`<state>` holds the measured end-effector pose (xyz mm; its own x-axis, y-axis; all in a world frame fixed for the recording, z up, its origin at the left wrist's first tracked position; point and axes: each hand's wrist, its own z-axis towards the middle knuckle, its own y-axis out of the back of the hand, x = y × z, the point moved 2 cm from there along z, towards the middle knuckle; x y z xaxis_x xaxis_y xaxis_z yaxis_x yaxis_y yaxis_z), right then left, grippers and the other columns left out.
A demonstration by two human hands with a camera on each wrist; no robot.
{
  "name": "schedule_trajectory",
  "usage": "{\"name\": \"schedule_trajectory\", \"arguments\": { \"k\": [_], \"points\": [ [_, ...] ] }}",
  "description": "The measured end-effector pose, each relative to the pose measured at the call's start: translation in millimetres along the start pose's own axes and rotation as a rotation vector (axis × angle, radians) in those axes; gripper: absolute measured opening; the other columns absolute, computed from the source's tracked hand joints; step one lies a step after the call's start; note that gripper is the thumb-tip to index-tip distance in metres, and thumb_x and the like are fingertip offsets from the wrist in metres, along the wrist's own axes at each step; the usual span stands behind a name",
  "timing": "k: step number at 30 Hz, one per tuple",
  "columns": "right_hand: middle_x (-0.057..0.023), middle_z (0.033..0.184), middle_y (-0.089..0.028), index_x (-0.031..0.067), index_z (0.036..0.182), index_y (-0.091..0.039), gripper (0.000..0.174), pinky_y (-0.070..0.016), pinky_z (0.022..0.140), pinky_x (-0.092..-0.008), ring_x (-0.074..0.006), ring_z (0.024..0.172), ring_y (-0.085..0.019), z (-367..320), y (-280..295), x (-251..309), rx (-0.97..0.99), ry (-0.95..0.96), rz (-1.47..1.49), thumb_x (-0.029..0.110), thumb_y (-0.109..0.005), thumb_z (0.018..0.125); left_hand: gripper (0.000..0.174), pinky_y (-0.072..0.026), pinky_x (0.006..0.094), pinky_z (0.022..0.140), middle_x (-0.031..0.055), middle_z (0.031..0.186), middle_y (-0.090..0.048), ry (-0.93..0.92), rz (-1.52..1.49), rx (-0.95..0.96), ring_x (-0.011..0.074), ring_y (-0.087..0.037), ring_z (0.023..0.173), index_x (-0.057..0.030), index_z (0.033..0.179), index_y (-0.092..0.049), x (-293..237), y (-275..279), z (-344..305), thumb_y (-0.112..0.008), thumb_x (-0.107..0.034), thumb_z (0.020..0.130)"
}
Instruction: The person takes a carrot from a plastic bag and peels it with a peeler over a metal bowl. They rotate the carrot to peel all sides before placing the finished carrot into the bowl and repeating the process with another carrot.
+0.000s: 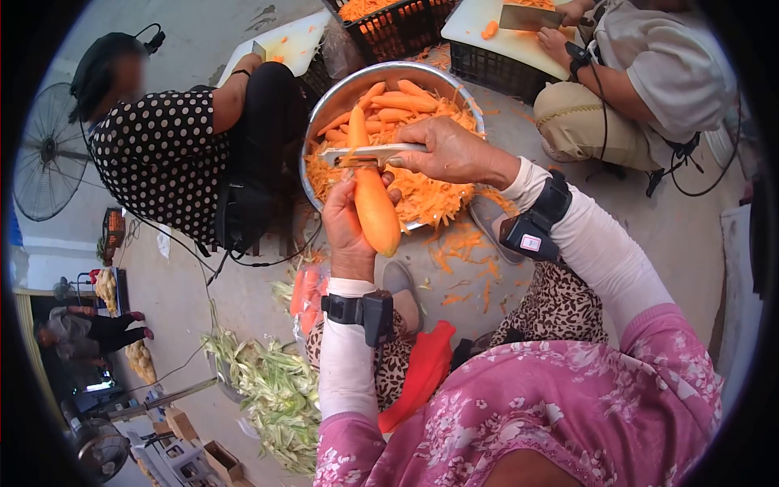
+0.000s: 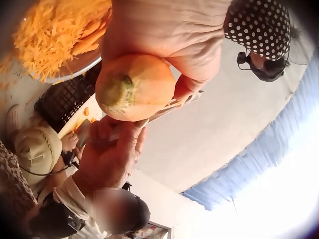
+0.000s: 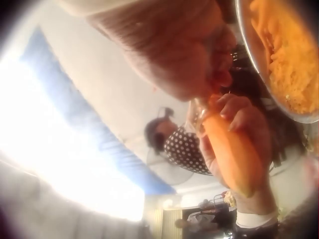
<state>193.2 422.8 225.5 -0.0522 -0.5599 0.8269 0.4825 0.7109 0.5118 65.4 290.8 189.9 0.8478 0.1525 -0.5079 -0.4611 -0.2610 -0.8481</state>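
Note:
A large carrot (image 1: pixel 376 208) lies lengthwise in my left hand (image 1: pixel 345 231), which grips it from below with the thick end toward me. In the left wrist view the carrot's greenish stem end (image 2: pixel 122 92) faces the camera. My right hand (image 1: pixel 458 154) holds a peeler (image 1: pixel 373 152) by its handle, and the blade lies across the carrot's middle. Below both hands a wide metal basin (image 1: pixel 312 173) contains orange peelings (image 1: pixel 442 195) and several whole carrots (image 1: pixel 406 101). The right wrist view shows the left fingers (image 3: pixel 239 112) curled round the carrot.
Two seated people flank the basin; the one at right holds a cleaver (image 1: pixel 531 18) over a white board (image 1: pixel 466 20) on a black crate (image 1: pixel 495 71). Fallen peelings (image 1: pixel 466 252) litter the floor. Corn husks (image 1: pixel 276 398) are heaped at lower left, near a fan (image 1: pixel 53 152) farther back.

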Motion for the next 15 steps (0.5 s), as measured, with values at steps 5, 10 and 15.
{"name": "schedule_trajectory", "arguments": {
  "k": [5, 10, 15],
  "points": [
    [-0.0144, 0.080, -0.063, 0.0012, 0.096, -0.063, 0.025, -0.0465, 0.066, -0.0351, -0.0205, 0.074, -0.061, 19, 19, -64, -0.412, 0.095, -0.369, 0.023, -0.062, 0.082, 0.043, -0.0413, 0.0341, 0.069, 0.0137, 0.100, -0.048, 0.028, 0.087, 0.072, 0.0222, -0.045, 0.086, 0.0018, 0.118, -0.045, 1, -8, -7, -0.053, -0.019, 0.081],
    [-0.0140, 0.071, -0.063, 0.0015, 0.090, -0.066, 0.024, -0.0466, 0.059, -0.0351, -0.0243, 0.065, -0.061, 16, 37, -61, -0.353, -0.295, -0.220, 0.025, -0.060, 0.084, 0.044, -0.0412, 0.0340, 0.070, 0.0136, 0.099, -0.047, 0.001, 0.072, 0.096, 0.0218, -0.045, 0.086, 0.0016, 0.118, -0.045, -4, -16, -7, -0.054, -0.018, 0.080],
    [-0.0014, 0.067, -0.059, 0.0021, 0.086, -0.065, 0.023, -0.0437, 0.056, -0.0262, -0.0078, 0.062, -0.054, 8, 19, -15, -0.132, -0.166, 0.139, 0.024, -0.060, 0.085, 0.047, -0.0440, 0.0358, 0.071, 0.0144, 0.101, -0.050, -0.015, 0.059, 0.039, 0.0236, -0.049, 0.089, -0.0003, 0.122, -0.043, -6, -4, 0, -0.054, -0.015, 0.079]
  ]
}}
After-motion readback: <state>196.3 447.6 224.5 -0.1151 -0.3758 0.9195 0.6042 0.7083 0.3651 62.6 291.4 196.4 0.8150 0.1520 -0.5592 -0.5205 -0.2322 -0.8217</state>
